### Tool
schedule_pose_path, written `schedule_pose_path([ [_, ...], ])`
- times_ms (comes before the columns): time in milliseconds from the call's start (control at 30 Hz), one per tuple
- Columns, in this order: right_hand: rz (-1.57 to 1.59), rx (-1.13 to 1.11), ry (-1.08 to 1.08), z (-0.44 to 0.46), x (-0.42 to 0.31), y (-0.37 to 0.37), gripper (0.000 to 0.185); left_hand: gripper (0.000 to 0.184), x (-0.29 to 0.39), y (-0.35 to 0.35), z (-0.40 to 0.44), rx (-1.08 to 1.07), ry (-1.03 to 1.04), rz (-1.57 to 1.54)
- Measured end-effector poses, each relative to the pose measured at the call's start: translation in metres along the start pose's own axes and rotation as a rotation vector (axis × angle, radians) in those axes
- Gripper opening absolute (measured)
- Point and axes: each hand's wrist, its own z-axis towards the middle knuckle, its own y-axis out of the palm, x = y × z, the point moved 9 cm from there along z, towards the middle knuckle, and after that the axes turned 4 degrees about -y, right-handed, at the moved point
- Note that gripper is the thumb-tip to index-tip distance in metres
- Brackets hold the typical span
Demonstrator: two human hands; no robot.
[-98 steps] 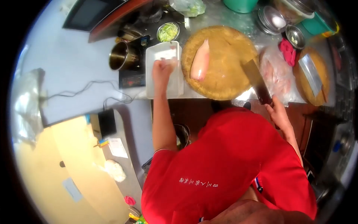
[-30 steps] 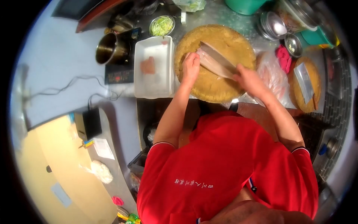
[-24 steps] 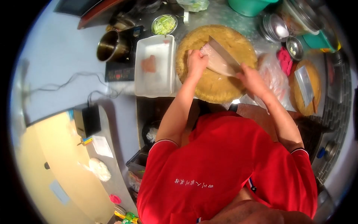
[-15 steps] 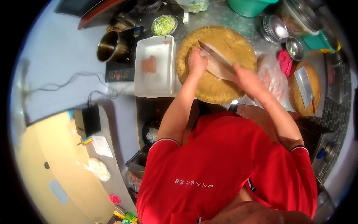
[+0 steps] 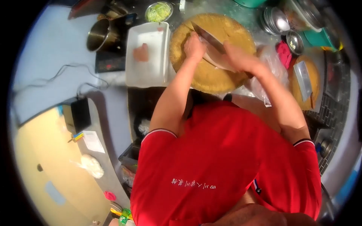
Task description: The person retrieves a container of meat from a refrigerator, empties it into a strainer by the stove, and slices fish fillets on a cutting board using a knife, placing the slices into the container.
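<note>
A thick round wooden cutting board [image 5: 235,32] lies in front of me. On it rests a long pale slab of raw meat or fish [image 5: 218,62]; its exact kind is unclear. My right hand [image 5: 239,57], slightly blurred, is closed around the handle of a kitchen knife [image 5: 208,37], whose broad blade lies slanted along the slab's far edge. At the slab's far left end, my left hand [image 5: 195,47] presses with curled fingers near the blade. Left of the board, a white plastic tub [image 5: 147,78] holds a reddish piece of meat [image 5: 141,52].
To the right are a clear plastic bag [image 5: 271,69], a pink cloth [image 5: 283,53] and a smaller round board with a cleaver [image 5: 302,79]. Shredded green vegetable [image 5: 159,12], a steel pot [image 5: 100,35] and stacked metal bowls [image 5: 275,20] stand farther back.
The whole view has shifted, so the counter sits higher and farther left. My right hand has moved a little along the slab with the knife; my left hand stays on the slab's far end.
</note>
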Motion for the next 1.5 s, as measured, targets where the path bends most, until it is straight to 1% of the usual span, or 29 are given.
schedule_pose_path([
  [100, -0.062, -0.07, 0.011, 0.001, 0.008, 0.003, 0.025, 0.027, -0.004, 0.005, -0.001, 0.027, -0.009, -0.017],
  [233, -0.115, -0.068, 0.032, -0.009, 0.033, 0.017, 0.027, 0.024, -0.007, 0.007, -0.001, 0.039, 0.008, -0.025],
  [300, -0.179, -0.028, 0.009, -0.025, 0.035, 0.021, 0.028, 0.023, -0.007, 0.008, 0.0, 0.036, 0.018, -0.028],
  [400, -0.178, -0.023, 0.043, -0.053, 0.027, 0.02, 0.028, 0.021, -0.006, 0.007, -0.002, 0.034, 0.032, -0.054],
  [500, -0.163, 0.014, 0.024, -0.079, 0.027, 0.027, 0.026, 0.021, -0.001, 0.0, -0.008, 0.052, 0.074, -0.082],
  [800, -0.134, 0.015, 0.214, -0.181, 0.079, 0.069, 0.026, 0.023, -0.005, 0.003, -0.007, 0.033, 0.085, -0.092],
  [867, -0.104, 0.011, 0.212, -0.197, 0.08, 0.071, 0.027, 0.023, -0.008, 0.004, -0.007, 0.032, 0.091, -0.082],
  [967, -0.072, 0.016, 0.193, -0.209, 0.086, 0.074, 0.03, 0.024, -0.013, 0.001, -0.005, -0.048, 0.163, -0.179],
  [1067, -0.045, 0.039, 0.194, -0.212, 0.096, 0.079, 0.034, 0.034, -0.035, 0.0, 0.0, -0.143, 0.134, -0.38],
  [1167, -0.02, 0.053, 0.216, -0.214, 0.104, 0.079, 0.036, 0.038, -0.053, -0.006, 0.0, -0.161, 0.048, -0.391],
  [1267, 0.042, 0.113, 0.202, -0.216, 0.109, 0.078, 0.035, 0.037, -0.064, -0.004, 0.003, -0.24, 0.006, -0.605],
  [1367, 0.092, 0.145, 0.203, -0.217, 0.11, 0.077, 0.034, 0.036, -0.059, 0.004, 0.004, -0.517, -0.015, -0.792],
  [1467, 0.095, 0.171, 0.185, -0.218, 0.107, 0.077, 0.032, 0.031, -0.041, 0.009, -0.013, -0.836, -0.042, -0.707],
  [1500, 0.089, 0.181, 0.171, -0.219, 0.106, 0.076, 0.032, 0.028, -0.037, 0.016, -0.015, -0.876, 0.004, -0.602],
])
